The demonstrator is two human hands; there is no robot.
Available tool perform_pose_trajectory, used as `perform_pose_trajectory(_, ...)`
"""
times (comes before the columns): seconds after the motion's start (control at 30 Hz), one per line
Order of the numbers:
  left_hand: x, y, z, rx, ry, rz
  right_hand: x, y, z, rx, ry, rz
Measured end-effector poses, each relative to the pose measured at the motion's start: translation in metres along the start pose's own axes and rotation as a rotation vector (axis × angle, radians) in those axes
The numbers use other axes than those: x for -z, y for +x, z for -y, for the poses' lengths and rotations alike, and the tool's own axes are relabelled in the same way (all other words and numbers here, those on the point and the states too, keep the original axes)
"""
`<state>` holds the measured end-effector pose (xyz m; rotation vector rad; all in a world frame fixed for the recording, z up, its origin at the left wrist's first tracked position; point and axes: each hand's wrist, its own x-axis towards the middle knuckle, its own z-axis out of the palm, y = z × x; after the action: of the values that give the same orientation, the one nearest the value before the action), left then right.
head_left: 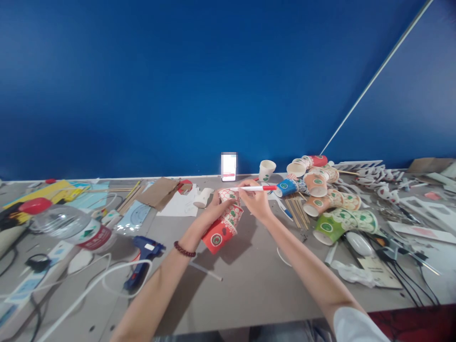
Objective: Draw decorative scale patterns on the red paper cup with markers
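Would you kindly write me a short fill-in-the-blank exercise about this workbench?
The right hand holds a white pen with a ____ end.
The left hand grips patterned paper ____.
A beaded bracelet circles the ____ wrist.
The glue gun is coloured ____.

Missing words: red; cups; left; blue.

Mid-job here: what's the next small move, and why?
I'd probably guide the pen in a short stroke on the top cup: the right hand holds it with its white end there, and the left hand grips the stack. Tip contact is too small to tell.
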<state>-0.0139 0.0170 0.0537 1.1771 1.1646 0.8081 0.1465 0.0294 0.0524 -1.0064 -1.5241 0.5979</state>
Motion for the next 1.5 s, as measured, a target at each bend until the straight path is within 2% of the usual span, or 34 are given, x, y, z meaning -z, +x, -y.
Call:
perform_pose_trajectory(0.23, 0.0, 0.001, -0.001, 0.008, -0.146, 0.089, 0.003, 0.004, -0.002, -0.044, 0.09, -0.032)
perform_pose_trajectory(0.37, -0.001, -0.002, -0.005, 0.027, -0.174, 0.097, 0.004, 0.006, -0.004, -0.091, 0.109, -0.052)
perform_pose_trajectory(0.53, -0.002, -0.008, -0.01, 0.075, -0.236, 0.121, 0.005, 0.008, -0.014, -0.136, 0.152, -0.089)
perform_pose_trajectory(0.73, 0.0, -0.007, -0.008, 0.089, -0.302, 0.154, 0.005, 0.01, -0.026, -0.198, 0.212, -0.092)
perform_pose_trajectory(0.97, -0.001, -0.009, -0.011, 0.106, -0.343, 0.164, 0.006, 0.011, -0.018, -0.257, 0.308, -0.114)
perform_pose_trajectory(1.13, -0.001, -0.004, -0.006, 0.101, -0.393, 0.164, 0.006, 0.013, -0.012, -0.306, 0.335, -0.139)
perform_pose_trajectory(1.5, -0.002, 0.004, -0.001, 0.109, -0.509, 0.162, 0.008, 0.017, -0.019, -0.348, 0.315, -0.167)
